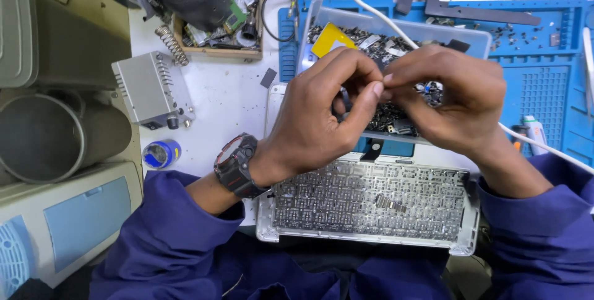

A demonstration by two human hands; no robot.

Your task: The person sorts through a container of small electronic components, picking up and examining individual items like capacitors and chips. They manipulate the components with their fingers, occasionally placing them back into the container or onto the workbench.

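Note:
My left hand and my right hand meet fingertip to fingertip above a clear plastic tray full of small dark and metallic parts. Between the pinched fingers is something tiny; I cannot tell what it is. A small dark strip shows under my left fingers. Below the hands lies a silver laptop keyboard frame with its keycaps off, a small metal piece resting on it. A black watch is on my left wrist.
A blue work mat covers the right side, with a white cable across it. A silver soldering station box, a small blue tin, a wooden tray of parts and grey cylinders stand at left.

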